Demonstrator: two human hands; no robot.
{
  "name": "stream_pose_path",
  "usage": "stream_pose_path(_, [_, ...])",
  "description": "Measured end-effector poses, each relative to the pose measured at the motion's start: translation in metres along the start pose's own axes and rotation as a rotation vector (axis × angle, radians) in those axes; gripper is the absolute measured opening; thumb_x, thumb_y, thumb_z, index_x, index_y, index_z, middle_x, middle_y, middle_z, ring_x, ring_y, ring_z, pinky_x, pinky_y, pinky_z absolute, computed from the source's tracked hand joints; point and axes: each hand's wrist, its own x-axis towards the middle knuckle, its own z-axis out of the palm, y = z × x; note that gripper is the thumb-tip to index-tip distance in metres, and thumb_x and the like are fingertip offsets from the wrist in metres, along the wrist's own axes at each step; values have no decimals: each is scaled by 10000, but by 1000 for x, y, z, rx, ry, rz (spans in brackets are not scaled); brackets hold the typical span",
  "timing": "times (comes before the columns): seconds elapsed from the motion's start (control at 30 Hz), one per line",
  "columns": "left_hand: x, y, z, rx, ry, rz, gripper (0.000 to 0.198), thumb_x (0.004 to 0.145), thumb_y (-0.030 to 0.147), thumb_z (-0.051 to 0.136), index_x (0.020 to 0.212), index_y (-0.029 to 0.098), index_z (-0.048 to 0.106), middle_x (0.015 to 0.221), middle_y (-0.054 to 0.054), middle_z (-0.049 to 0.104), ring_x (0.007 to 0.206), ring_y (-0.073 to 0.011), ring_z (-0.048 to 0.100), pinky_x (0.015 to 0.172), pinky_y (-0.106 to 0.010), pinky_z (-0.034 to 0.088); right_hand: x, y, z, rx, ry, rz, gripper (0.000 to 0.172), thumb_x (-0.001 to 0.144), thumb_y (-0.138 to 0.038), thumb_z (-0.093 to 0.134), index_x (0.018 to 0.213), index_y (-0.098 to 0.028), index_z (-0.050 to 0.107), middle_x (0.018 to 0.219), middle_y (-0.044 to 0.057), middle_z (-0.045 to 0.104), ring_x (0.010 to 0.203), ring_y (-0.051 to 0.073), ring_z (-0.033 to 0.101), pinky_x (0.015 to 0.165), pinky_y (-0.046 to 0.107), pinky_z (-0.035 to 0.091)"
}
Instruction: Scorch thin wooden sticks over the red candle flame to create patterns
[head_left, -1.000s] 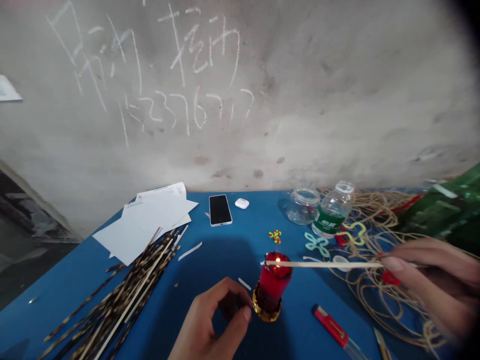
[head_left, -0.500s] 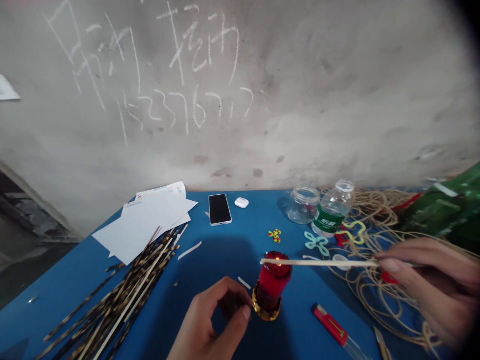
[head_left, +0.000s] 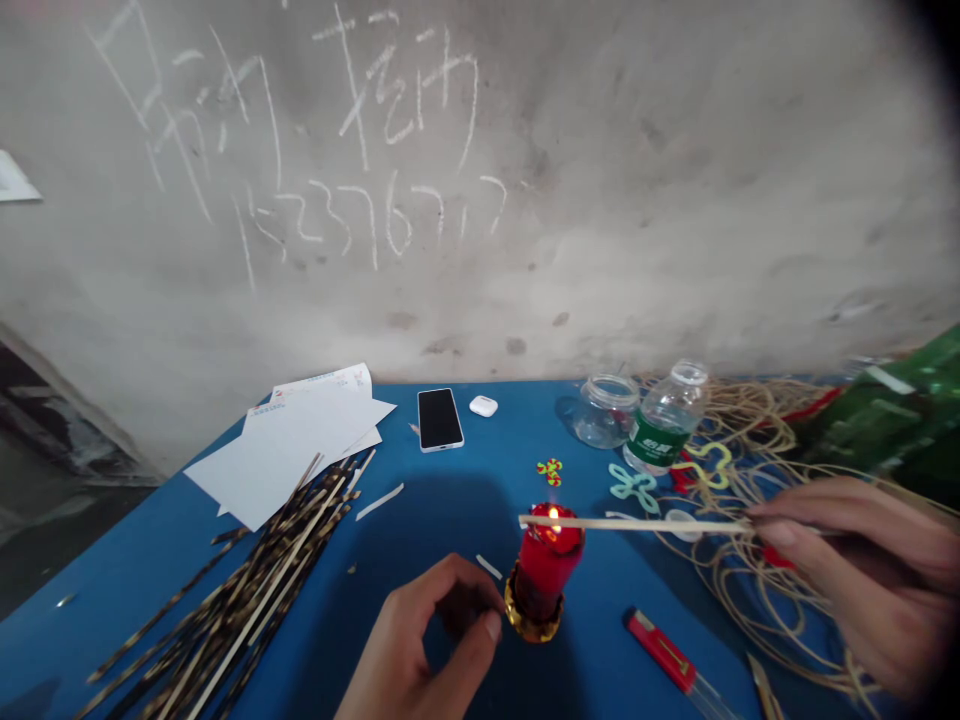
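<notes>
My right hand (head_left: 862, 575) pinches one end of a pale thin wooden stick (head_left: 645, 524), held level and pointing left. The stick's far part crosses the top of a red candle (head_left: 551, 570), where a small flame shows at the stick. The candle stands upright on a gold-coloured base. Beside that base is my left hand (head_left: 431, 640), loosely curled, with a gap between thumb and fingers and nothing visible in it. Its fingertips are close to the base; whether they touch it I cannot tell. Dark-banded sticks (head_left: 262, 590) lie in a loose heap at the left.
Nearer me lie a red lighter (head_left: 660, 650) and a blade-like tool (head_left: 763, 690). Tangled cord (head_left: 742, 580) spreads across the right. Behind stand a glass jar (head_left: 604, 415) and a plastic bottle (head_left: 664, 420). Paper (head_left: 292, 440), a phone (head_left: 439, 420) and a white case (head_left: 484, 406) lie farther back.
The stick in my right hand has shifted very slightly left, and the candle flame shows brighter and taller at it. My left hand has stayed in place.
</notes>
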Motion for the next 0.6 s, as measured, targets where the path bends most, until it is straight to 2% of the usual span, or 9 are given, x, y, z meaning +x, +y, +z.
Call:
stream_pose_path(0.07, [0, 0, 0, 5, 1, -7, 227, 998, 440, 684, 977, 225, 753, 875, -22, 707, 850, -190, 607, 771, -255, 473, 3, 14, 0, 59, -31, -97, 136, 891, -502, 810, 832, -387, 852, 821, 48, 814, 660, 333, 764, 475, 448, 530])
stream_pose_path(0.17, [0, 0, 0, -2, 6, 2, 229, 1002, 439, 683, 977, 223, 754, 863, -20, 702, 839, -188, 604, 772, -256, 477, 4, 22, 0, 58, -37, -96, 133, 891, -495, 815, 826, -387, 856, 832, 51, 812, 685, 330, 764, 508, 449, 541])
stream_pose_path(0.23, [0, 0, 0, -5, 8, 19, 239, 1019, 439, 663, 985, 220, 752, 862, -18, 699, 837, -185, 604, 780, -255, 479, 0, 16, 1, 65, -7, -57, 150, 894, -496, 810, 811, -375, 839, 838, 43, 799, 697, 308, 755, 515, 429, 520])
stream_pose_path(0.27, [0, 0, 0, -3, 6, 26, 245, 1028, 439, 649, 990, 219, 750, 866, -19, 700, 839, -184, 606, 788, -256, 481, -2, 11, 1, 36, -25, 35, 129, 914, -486, 802, 874, -369, 841, 933, 46, 812, 798, 314, 777, 562, 427, 533])
stream_pose_path(0.33, [0, 0, 0, 6, 2, 29, 247, 1038, 434, 634, 993, 218, 745, 881, -22, 706, 854, -185, 613, 801, -258, 482, -6, 1, 2, 38, -26, 78, 135, 911, -491, 809, 876, -363, 831, 959, 36, 806, 832, 298, 773, 564, 409, 510])
stream_pose_path(0.6, [0, 2, 0, -4, 5, 10, 234, 1023, 432, 666, 989, 219, 755, 873, -29, 707, 845, -191, 611, 771, -260, 478, -8, -2, 0, 57, -44, 63, 146, 936, -495, 812, 903, -353, 827, 969, 37, 798, 855, 298, 759, 743, 441, 558])
